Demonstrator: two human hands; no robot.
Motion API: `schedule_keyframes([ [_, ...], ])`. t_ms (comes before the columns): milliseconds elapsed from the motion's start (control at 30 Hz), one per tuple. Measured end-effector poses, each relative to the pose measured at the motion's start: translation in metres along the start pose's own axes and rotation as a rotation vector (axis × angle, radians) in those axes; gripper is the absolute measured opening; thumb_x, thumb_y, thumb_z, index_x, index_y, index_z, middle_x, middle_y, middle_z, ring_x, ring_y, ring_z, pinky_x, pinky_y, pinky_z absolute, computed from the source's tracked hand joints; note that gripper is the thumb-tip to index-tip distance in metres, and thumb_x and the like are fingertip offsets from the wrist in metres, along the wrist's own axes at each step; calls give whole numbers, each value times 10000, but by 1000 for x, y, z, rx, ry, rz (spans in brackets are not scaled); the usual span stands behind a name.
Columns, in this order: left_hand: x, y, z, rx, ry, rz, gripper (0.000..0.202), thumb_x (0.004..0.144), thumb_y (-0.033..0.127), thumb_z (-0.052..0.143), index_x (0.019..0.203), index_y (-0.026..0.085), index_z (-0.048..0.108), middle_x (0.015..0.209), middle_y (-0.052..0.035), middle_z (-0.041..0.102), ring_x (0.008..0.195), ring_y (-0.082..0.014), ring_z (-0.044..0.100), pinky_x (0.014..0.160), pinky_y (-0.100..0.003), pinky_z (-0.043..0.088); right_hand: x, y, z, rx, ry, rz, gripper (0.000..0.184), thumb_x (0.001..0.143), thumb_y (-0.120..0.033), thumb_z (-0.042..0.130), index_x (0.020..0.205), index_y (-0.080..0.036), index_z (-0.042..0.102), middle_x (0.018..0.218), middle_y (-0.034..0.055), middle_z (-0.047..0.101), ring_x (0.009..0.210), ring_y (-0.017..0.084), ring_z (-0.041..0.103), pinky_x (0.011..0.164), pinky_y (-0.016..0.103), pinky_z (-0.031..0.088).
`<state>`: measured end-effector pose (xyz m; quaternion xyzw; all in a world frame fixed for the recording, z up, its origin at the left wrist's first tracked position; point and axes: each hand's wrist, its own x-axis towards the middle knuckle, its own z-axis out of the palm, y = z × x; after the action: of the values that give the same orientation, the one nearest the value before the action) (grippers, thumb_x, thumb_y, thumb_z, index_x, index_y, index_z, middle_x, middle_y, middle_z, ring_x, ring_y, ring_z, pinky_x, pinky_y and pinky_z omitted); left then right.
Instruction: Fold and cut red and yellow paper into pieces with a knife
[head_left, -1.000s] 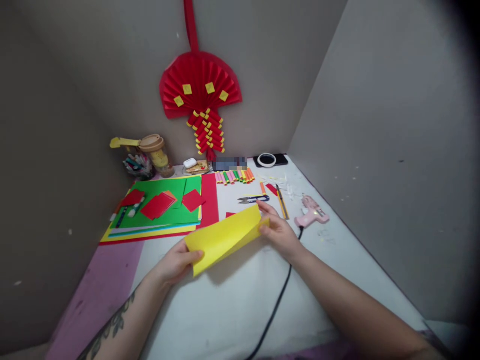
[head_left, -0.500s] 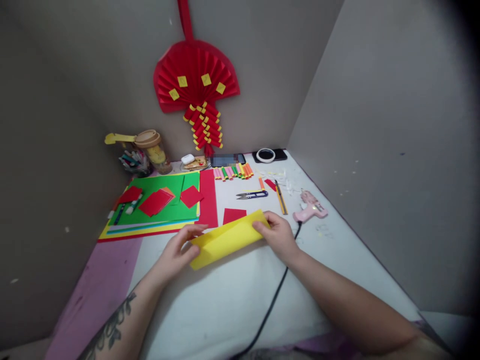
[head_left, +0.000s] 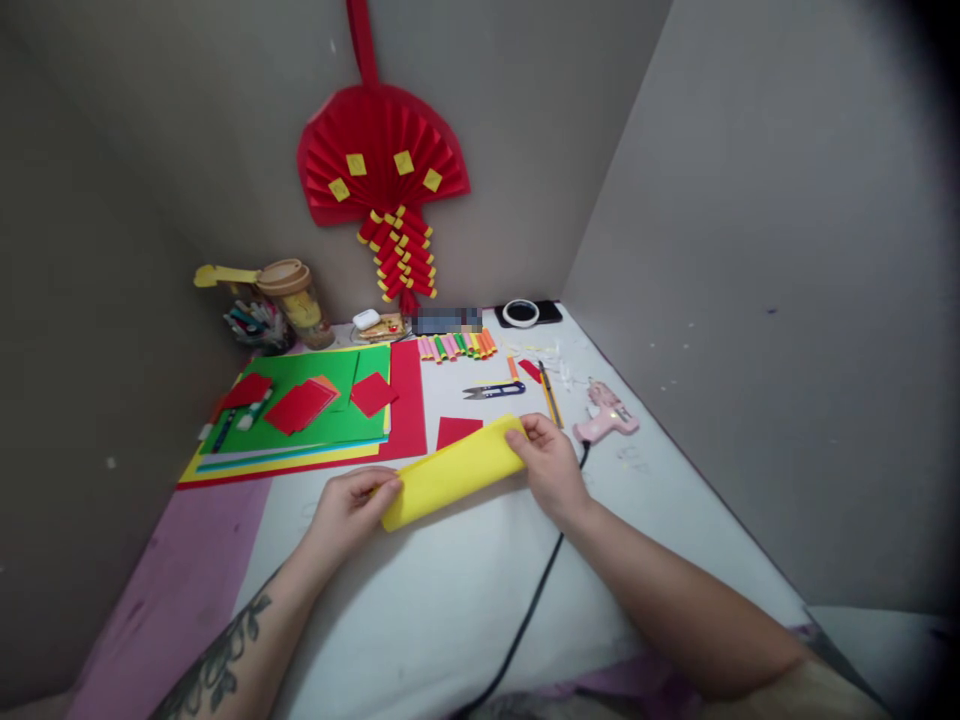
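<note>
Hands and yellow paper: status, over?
Left hand, right hand: pinching opposite ends. Yellow paper: spanning between them. Red piece just beyond, partly hidden.

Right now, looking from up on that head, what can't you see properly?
In the head view:
- Part of the red card: hidden behind the yellow paper.
- Some fingertips of the right hand: behind that paper too.
- Marks on the little yellow squares: too small to read.
- Top of the red strap: cut off by the top edge.
- Where the black cord ends: past the bottom edge.
</note>
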<state>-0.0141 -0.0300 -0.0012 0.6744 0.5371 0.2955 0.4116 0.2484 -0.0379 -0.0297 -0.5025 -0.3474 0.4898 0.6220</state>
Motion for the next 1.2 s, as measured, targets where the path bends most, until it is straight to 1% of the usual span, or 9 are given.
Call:
schedule_keyframes([
  [100,0,0,0,-18,60,-1,181,686,349,645,643,176,677,771,-59,700,727,-202,622,641,-255,471,0,-2,1,16,55,-28,319,629,-365,743,791,-222,509,644,-29,593,569,137,557,548,257,466],
  [200,0,3,1,-58,90,9,184,667,335,661,583,174,635,750,-58,685,717,-187,616,634,-250,470,-1,-4,1,46,44,-33,353,628,-328,746,877,-233,514,616,-52,571,547,122,550,548,248,467],
  [267,0,5,2,-82,114,8,189,652,325,674,558,173,614,735,-52,675,699,-177,609,619,-245,468,-1,-5,0,35,38,-22,364,634,-333,741,918,-230,539,618,-47,573,553,125,556,555,254,475],
  [367,0,6,3,-110,142,1,191,633,314,690,543,173,598,719,-45,663,686,-168,601,605,-241,467,-1,-4,-2,11,44,-1,330,633,-366,738,878,-215,575,680,-9,623,607,148,586,587,279,493],
  [467,0,3,3,-139,133,-8,206,637,314,695,544,170,582,711,-43,657,679,-162,599,607,-240,469,-1,-3,-3,3,54,-6,307,628,-381,743,834,-210,592,710,8,648,629,158,595,592,282,493],
  [667,-2,-5,3,-159,111,-24,244,657,324,702,553,167,548,696,-40,653,663,-149,592,597,-231,462,-2,-2,-5,24,58,-8,283,643,-374,744,829,-208,612,699,5,651,619,150,590,580,267,485],
  [867,-2,-3,3,-162,101,-43,271,646,354,712,553,167,539,697,-46,658,660,-155,596,589,-233,468,-1,0,-6,9,56,-1,295,647,-397,739,838,-205,622,721,17,668,639,168,608,599,289,502],
  [1067,-2,-3,4,-171,96,-26,256,653,334,708,552,170,540,690,-37,652,651,-147,592,585,-228,463,-2,-1,-5,0,68,-6,292,644,-396,739,834,-205,624,714,19,669,637,171,608,590,292,506],
  [1200,-3,-2,4,-178,91,-29,250,656,321,703,550,171,533,688,-36,652,647,-146,592,582,-230,463,-2,-2,-5,16,71,-8,283,646,-379,742,833,-202,624,718,13,664,632,156,597,584,272,492],
])
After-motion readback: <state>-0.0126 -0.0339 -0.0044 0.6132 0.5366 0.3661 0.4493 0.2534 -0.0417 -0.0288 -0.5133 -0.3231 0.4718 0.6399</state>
